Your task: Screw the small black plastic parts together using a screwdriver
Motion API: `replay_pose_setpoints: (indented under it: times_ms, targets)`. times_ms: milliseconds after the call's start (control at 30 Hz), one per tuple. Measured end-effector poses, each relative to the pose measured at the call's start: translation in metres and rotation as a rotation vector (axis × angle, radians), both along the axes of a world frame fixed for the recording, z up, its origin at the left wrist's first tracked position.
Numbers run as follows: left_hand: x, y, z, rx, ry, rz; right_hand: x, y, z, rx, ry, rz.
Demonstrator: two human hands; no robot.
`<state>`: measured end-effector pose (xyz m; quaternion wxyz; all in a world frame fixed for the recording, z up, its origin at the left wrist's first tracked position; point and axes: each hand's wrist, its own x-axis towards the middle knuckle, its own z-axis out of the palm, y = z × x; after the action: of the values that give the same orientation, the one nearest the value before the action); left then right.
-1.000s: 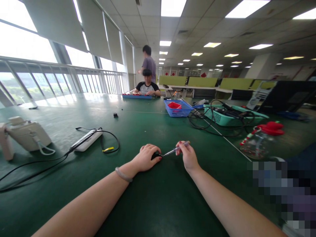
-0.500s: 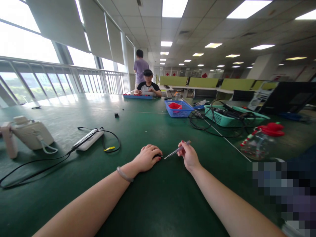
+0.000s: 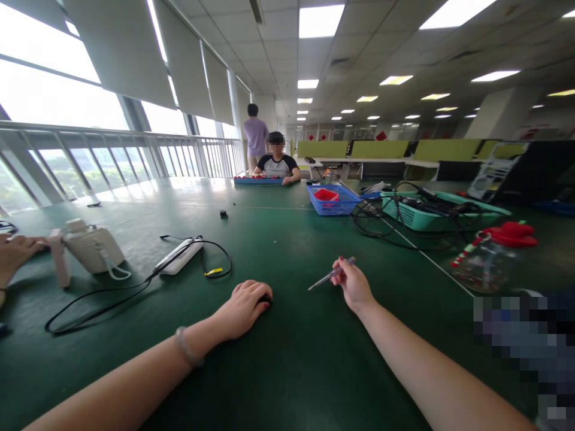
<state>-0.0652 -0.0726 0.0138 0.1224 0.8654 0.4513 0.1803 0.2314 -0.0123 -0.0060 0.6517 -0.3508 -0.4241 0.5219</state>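
Observation:
My right hand (image 3: 353,284) grips a slim screwdriver (image 3: 331,275) with a translucent handle. Its metal tip points left and down, a little above or at the green tabletop (image 3: 287,371); which, I cannot tell. Lower left of it, my left hand (image 3: 247,305) rests low over the table with fingers curled round a small black object (image 3: 265,297). Only an edge of that object shows under the fingertips, so its kind stays hidden. A gap of bare table separates the screwdriver tip from the left hand.
A white power bank (image 3: 182,256) with a black strap lies left, beside a beige bottle (image 3: 96,246). Another person's hand (image 3: 20,251) is at far left. Blue (image 3: 332,206) and green baskets (image 3: 415,218), cables and a red-lidded jar (image 3: 487,263) stand right. A person (image 3: 276,164) sits opposite.
My left hand has moved left and towards me with the black object, away from the screwdriver tip. The view has turned left, bringing another person's hand in at the left edge.

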Motion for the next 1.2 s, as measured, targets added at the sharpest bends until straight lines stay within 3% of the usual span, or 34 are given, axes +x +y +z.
replay_pose_setpoints:
  times_ms: [167, 267, 367, 533, 600, 833, 1000, 1200]
  targets:
    - [-0.086, -0.02, -0.013, -0.018, 0.038, 0.154, 0.0, 0.001, -0.001, -0.009, -0.002, -0.002]
    - [-0.134, -0.015, -0.023, 0.013, 0.06, 0.312, -0.001, 0.002, -0.001, -0.006, -0.001, -0.011]
    - [-0.164, -0.004, -0.019, 0.042, 0.048, 0.404, -0.002, 0.002, 0.0, -0.002, 0.0, -0.021]
    - [-0.182, 0.0, 0.015, 0.08, -0.12, 0.563, -0.001, 0.001, 0.001, -0.004, -0.002, -0.02]
    - [-0.186, -0.002, 0.022, 0.092, -0.23, 0.591, -0.001, 0.001, 0.001, -0.011, -0.007, -0.017]
    - [-0.198, -0.005, -0.001, -0.036, -0.57, 0.53, -0.002, 0.003, 0.0, -0.02, -0.019, -0.024]
    - [-0.207, -0.011, -0.002, -0.145, -0.514, 0.511, -0.002, 0.003, -0.001, -0.006, -0.04, -0.027]
    - [-0.217, -0.014, 0.0, -0.1, -0.37, 0.468, -0.003, 0.002, 0.001, -0.002, -0.058, -0.033]
